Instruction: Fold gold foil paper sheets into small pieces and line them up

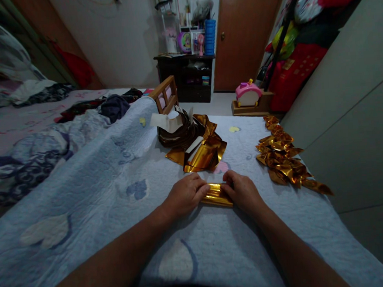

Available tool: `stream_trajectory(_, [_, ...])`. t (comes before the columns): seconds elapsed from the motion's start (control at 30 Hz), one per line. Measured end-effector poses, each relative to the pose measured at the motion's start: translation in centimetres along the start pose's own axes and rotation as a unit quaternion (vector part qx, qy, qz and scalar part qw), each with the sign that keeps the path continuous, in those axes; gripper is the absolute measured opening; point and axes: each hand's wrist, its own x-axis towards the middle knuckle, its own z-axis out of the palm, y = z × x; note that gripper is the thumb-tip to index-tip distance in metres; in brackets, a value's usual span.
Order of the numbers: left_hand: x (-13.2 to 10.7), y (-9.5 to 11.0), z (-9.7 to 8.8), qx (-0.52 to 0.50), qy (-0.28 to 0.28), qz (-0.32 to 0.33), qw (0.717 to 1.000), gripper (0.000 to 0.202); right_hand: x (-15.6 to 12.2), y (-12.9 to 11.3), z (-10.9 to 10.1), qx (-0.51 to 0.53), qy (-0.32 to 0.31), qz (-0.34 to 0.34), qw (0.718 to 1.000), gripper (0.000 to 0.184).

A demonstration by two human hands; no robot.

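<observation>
A strip of shiny gold foil paper (216,195), folded or rolled narrow, lies low over the quilt between my two hands. My left hand (186,194) grips its left end, thumb along the top. At the other end, the thumb and curled fingers of my right hand (244,192) pinch the foil. Just beyond my hands rest loose gold foil sheets (203,155), beside a round stack of dark brown paper (176,136) with white paper on top. Off to the right is a row of folded, twisted gold foil pieces (282,159).
A pale blue quilt (145,234) with heart shapes covers the bed. Rumpled clothes and bedding (79,129) lie to the left. A wooden headrest-like frame (165,95), a dark cabinet (187,78) and a pink toy (249,93) stand beyond; a pale cupboard (357,127) borders the right.
</observation>
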Motion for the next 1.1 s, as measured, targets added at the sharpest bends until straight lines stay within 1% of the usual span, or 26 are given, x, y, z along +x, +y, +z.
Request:
stream_trajectory(0.1, [-0.3,0.2,0.3,0.047,0.008,0.000,0.999,0.026,0.0,0.0,0.1,-0.003,0.006,0.003,1.000,0.007])
stream_trajectory(0.17, [-0.5,0.3,0.7,0.095,0.020,0.012,0.995,0.022,0.0,0.0,0.2,-0.003,0.008,0.008,1.000,0.008])
stream_trajectory(0.3, [-0.7,0.4,1.8,0.188,0.035,0.057,0.980,0.013,0.0,0.0,0.3,0.000,0.011,0.003,1.000,0.007])
stream_trajectory(0.4, [-0.9,0.4,2.5,0.222,0.029,0.108,0.969,0.009,0.0,0.1,0.4,-0.002,0.015,0.001,1.000,0.007])
stream_trajectory(0.5, [-1.2,0.6,3.1,0.237,0.040,0.130,0.962,0.008,0.0,0.3,0.4,-0.004,0.015,0.003,1.000,0.008])
stream_trajectory(0.63, [-1.5,0.7,3.5,0.242,0.047,0.135,0.960,0.010,0.0,0.4,0.5,-0.019,0.004,-0.007,1.000,0.008])
stream_trajectory(0.77, [-1.2,0.6,3.4,0.219,0.047,0.121,0.967,0.006,-0.2,0.2,0.5,-0.046,0.007,-0.028,0.999,0.011])
stream_trajectory(0.87, [-0.4,0.3,2.9,0.186,0.043,0.095,0.977,0.010,-0.3,-0.1,0.4,-0.060,0.002,-0.019,0.998,0.009])
stream_trajectory(0.97, [0.4,0.1,2.5,0.153,0.048,0.055,0.986,0.013,-0.3,-0.3,0.4,-0.064,-0.004,-0.009,0.998,0.006])
stream_trajectory(1.0, [0.6,0.1,2.4,0.136,0.051,0.047,0.988,0.014,-0.2,-0.3,0.4,-0.062,-0.003,-0.011,0.998,0.006])
stream_trajectory(1.07, [0.9,0.0,2.4,0.098,0.055,0.033,0.993,0.007,-0.2,-0.2,0.5,-0.053,0.003,-0.022,0.998,0.005])
stream_trajectory(1.1, [1.0,0.0,2.4,0.084,0.059,0.027,0.994,0.012,-0.2,-0.1,0.6,-0.048,0.008,-0.028,0.998,0.006])
